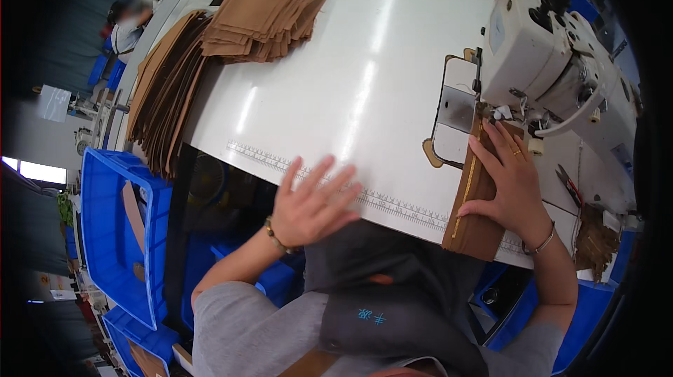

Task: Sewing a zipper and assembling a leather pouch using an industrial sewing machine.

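Observation:
My right hand [508, 184] lies with fingers spread on a folded brown fabric piece [477, 230]. A yellowish line, perhaps a zipper, runs along this piece. Its far end sits under the head of a white sewing machine [529, 48]; my fingertips are close to the presser area, where the needle cannot be made out. My left hand [315, 202] is open and holds nothing. It hovers, slightly blurred, over the front edge of the white table [329, 97], near a printed ruler strip [392, 205].
At the far left of the table lies a stack of brown fabric pieces [266, 12], with more brown pieces [165, 90] draped over the edge beside it. A blue bin [119, 237] stands left. Scissors [569, 184] and a brown bundle [596, 240] lie right of the machine.

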`<state>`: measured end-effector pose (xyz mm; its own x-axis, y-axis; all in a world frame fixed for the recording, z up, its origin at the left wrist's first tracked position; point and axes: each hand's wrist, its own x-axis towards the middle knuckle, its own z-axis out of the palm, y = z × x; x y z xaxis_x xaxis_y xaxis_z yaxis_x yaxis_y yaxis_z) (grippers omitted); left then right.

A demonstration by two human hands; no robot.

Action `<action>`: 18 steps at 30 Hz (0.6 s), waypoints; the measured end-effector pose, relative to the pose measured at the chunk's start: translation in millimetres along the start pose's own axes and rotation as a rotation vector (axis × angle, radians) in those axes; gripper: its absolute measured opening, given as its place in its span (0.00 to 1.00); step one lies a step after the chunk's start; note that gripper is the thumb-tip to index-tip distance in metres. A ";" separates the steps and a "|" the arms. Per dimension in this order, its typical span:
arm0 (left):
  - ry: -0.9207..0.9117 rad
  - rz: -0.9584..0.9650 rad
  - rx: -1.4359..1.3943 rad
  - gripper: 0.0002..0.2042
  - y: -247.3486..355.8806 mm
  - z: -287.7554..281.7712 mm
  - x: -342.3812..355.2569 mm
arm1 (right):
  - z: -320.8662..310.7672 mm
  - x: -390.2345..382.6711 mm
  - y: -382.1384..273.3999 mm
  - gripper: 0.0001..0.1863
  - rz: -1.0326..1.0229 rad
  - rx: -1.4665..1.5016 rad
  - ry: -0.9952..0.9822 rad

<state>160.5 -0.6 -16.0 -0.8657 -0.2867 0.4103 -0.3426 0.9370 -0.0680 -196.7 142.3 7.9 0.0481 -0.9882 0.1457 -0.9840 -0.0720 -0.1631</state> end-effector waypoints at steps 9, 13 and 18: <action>0.119 -0.704 0.838 0.21 -315.4 -107.8 -49.5 | 2.4 -2.7 1.9 0.60 0.011 -0.024 0.008; -0.056 -1.088 0.677 0.25 -360.9 -119.1 -66.9 | 2.4 -1.8 1.1 0.60 0.005 -0.026 0.015; -0.257 -1.004 0.685 0.27 -371.5 -121.8 -74.9 | 0.8 -0.8 0.9 0.60 -0.013 -0.028 0.025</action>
<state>397.1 -302.9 89.3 -0.1304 -0.9198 0.3702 -0.9477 0.0059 -0.3192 -197.5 143.0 6.8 0.0571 -0.9835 0.1718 -0.9877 -0.0808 -0.1342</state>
